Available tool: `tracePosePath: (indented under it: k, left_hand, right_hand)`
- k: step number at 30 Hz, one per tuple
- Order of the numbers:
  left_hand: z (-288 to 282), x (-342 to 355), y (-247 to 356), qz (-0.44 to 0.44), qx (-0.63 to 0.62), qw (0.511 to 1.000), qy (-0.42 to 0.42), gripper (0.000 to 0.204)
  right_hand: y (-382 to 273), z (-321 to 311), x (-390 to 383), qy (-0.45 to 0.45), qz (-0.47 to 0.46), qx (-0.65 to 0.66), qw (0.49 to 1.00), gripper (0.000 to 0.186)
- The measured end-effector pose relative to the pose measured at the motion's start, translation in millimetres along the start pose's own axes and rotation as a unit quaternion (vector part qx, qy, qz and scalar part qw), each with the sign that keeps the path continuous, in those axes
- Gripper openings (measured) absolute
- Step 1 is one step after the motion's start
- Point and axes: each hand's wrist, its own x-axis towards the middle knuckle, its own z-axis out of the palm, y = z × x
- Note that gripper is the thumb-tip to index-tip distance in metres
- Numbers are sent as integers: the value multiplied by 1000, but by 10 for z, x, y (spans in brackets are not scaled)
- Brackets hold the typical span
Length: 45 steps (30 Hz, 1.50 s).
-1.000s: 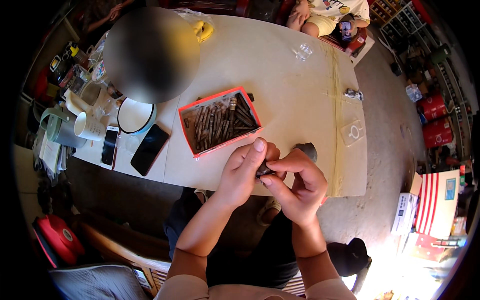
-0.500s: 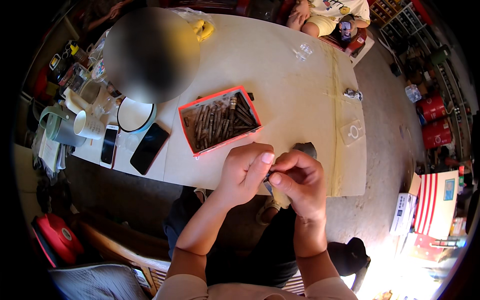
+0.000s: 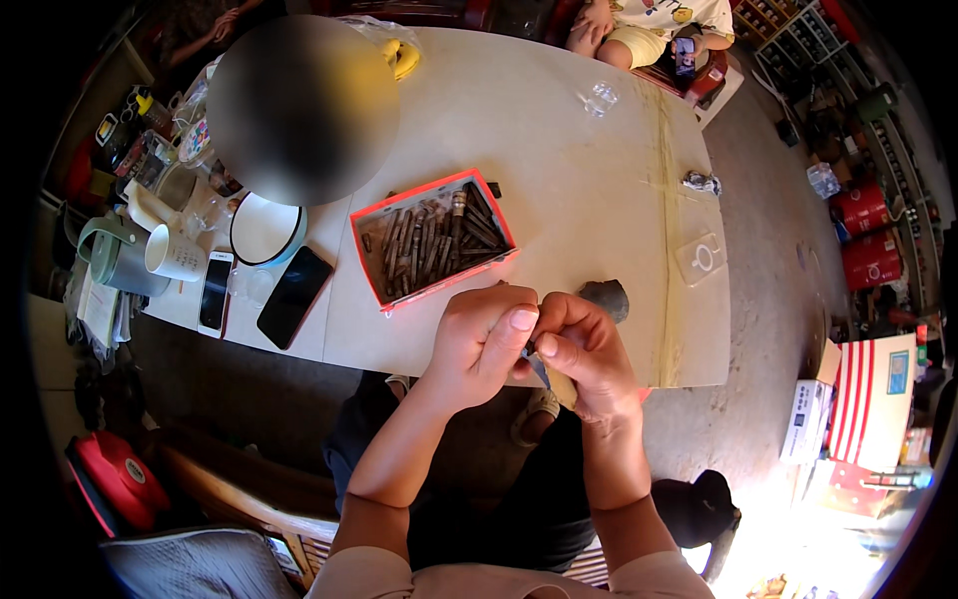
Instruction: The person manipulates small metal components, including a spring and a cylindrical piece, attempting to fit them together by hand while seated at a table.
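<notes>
Over the near edge of the table, my left hand (image 3: 487,339) is closed in a loose fist, thumb on top; whatever lies inside its fingers is hidden. My right hand (image 3: 589,349) meets it, thumb and index finger pinched on a small dark piece (image 3: 530,347) that is mostly covered. A narrow bluish-grey strip (image 3: 540,371) shows below the fingertips. Just beyond the hands stands an open red-rimmed box (image 3: 383,296) of dark, slim metal rods that look like bits. A dark grey lump (image 3: 606,299) lies beyond my right hand.
Left on the table are a black phone (image 3: 295,298), a white phone (image 3: 216,293), a white bowl (image 3: 267,232), a cup (image 3: 176,253) and a jug (image 3: 125,262). Bananas (image 3: 402,60) lie far off. A seated person (image 3: 639,45) holds a phone across the table.
Both hands have shifted slightly left, still together. My right hand has turned a little, and more of the grey lump shows. The box and table look slightly shifted with the view.
</notes>
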Motion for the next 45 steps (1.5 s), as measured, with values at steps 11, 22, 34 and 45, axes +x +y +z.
tracePosePath:
  k: [11,22,34,45]
  left_hand:
    - [8,-8,-34,-1,-20,1000,5,41]
    - [29,-13,-91,-71,-133,988,25,42]
    - [21,-38,-107,-177,-225,958,2,46]
    - [12,-29,-100,-95,-68,993,3,45]
  right_hand:
    - [-21,-15,35,5,43,8,999,13]
    - [92,99,35,28,-162,-167,972,25]
    - [27,129,7,40,-190,-288,938,21]
    - [-55,62,32,33,-55,-136,989,12]
